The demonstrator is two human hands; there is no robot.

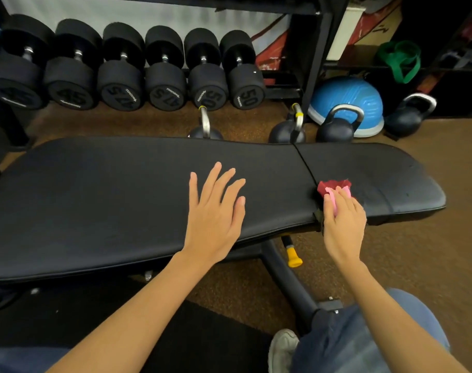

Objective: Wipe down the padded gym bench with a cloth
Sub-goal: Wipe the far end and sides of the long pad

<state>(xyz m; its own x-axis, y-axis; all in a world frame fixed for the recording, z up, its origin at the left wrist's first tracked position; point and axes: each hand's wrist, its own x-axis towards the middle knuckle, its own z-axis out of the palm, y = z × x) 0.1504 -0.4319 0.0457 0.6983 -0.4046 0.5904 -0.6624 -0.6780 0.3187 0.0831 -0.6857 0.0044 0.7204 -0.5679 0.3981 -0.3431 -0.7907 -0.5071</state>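
My right hand (342,222) grips the cloth (334,188) (red and pink) on the bench (122,189); left hand (214,214) lies flat, fingers spread.

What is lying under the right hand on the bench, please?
A crumpled red and pink cloth sits under the right hand, pressed on the bench pad beside the seam. Only its far edge shows; the fingers cover the rest.

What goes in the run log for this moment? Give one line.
right hand: presses cloth on bench seam | left hand: flat, open on pad | stage: wiping
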